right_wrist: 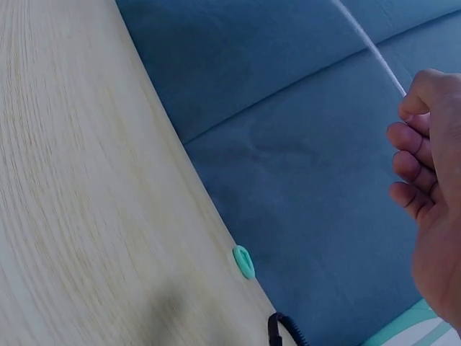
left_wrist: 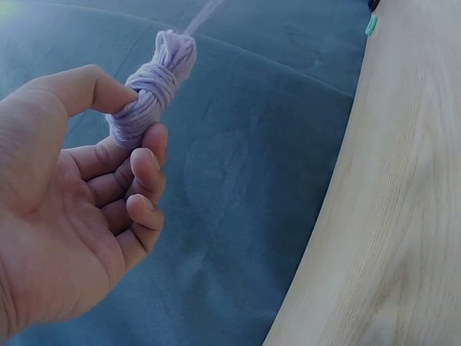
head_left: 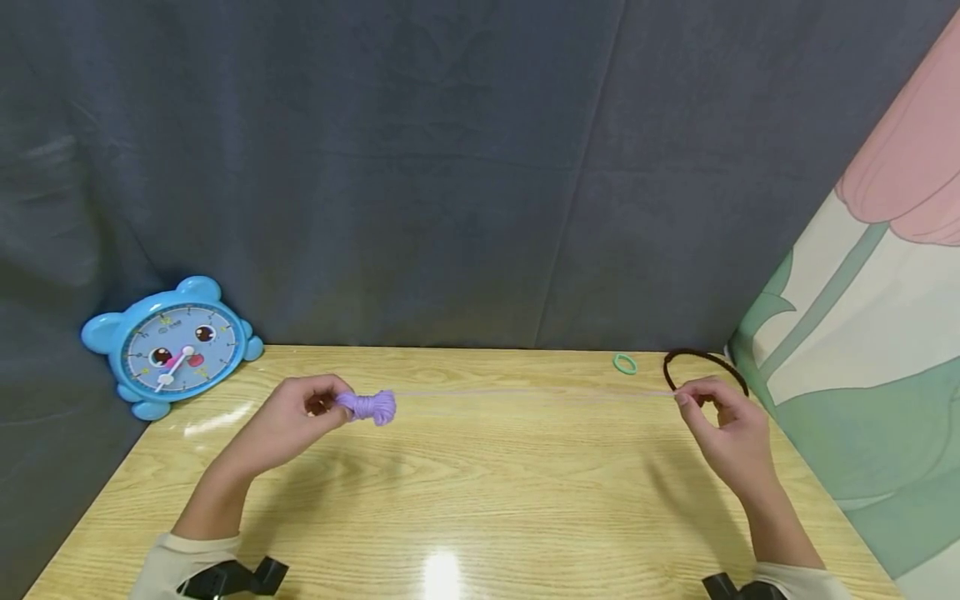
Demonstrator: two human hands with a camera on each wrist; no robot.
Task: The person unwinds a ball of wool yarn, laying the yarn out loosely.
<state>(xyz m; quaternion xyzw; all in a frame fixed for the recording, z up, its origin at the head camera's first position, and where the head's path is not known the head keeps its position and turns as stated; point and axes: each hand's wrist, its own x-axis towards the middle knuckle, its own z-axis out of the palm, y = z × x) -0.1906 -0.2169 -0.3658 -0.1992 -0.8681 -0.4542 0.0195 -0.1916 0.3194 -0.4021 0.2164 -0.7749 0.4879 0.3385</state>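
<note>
My left hand (head_left: 300,417) pinches a small bundle of lilac yarn (head_left: 375,407) between thumb and fingers above the table. In the left wrist view the bundle (left_wrist: 155,86) shows yarn wound tightly round its middle, with a loop end sticking out past the fingertips. From it a single strand (head_left: 510,391) runs nearly level across to my right hand (head_left: 731,429), which pinches it between thumb and index finger. The right wrist view shows the strand (right_wrist: 371,49) running straight into that pinch, with the other fingers curled below.
A blue bear-shaped clock (head_left: 183,350) leans at the table's back left. Near the back edge lie a small green ring (head_left: 625,364) and a dark brown headband (head_left: 705,353), the latter just behind my right hand. A dark curtain (head_left: 420,183) hangs behind the wooden table (head_left: 510,483).
</note>
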